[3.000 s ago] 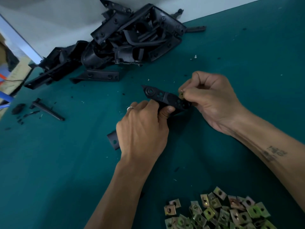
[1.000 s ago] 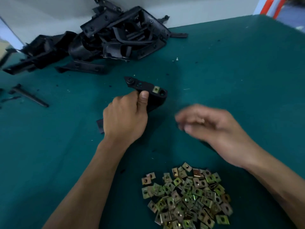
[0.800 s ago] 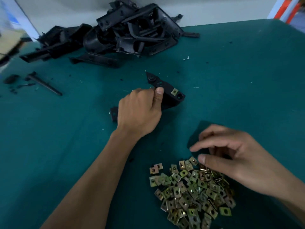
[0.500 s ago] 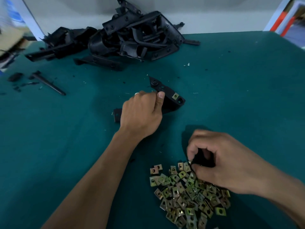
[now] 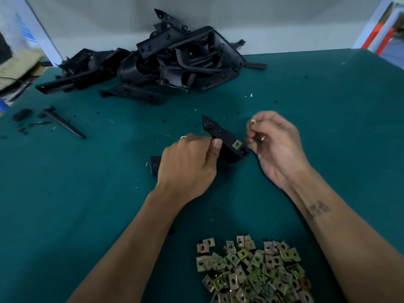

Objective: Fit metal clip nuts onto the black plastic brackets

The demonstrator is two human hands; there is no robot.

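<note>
So my left hand (image 5: 188, 165) is wrapped around a black bracket (image 5: 225, 142), thumb on the near side, holding it tilted just above the green table (image 5: 328, 127). One end of the bracket sticks out past my knuckles on the left, the pointed end aims away from me toward the back. One clip nut (image 5: 237, 144) is already sitting on the bracket near its right end, right next to an open hole.

My right hand (image 5: 277, 145) is just right of the bracket, not touching it as far as I can see. Fingers are curled in and I'm pinching a second nut (image 5: 253, 121) up at the fingertips. It's tiny and a bit blurry, so can't say how it's turned. The two hands are close but apart, bracket between them.

Down near me is the nut pile (image 5: 253, 272), a loose heap of yellowish square clips between my forearms, closer to the right one.

At the back against the wall is a bracket heap (image 5: 170, 64), a jumble of black plastic parts. Off to the left there's a thin black stick piece (image 5: 64, 122) and a small dark lump (image 5: 21, 114), plus little bits of plastic scattered over the cloth.
</note>
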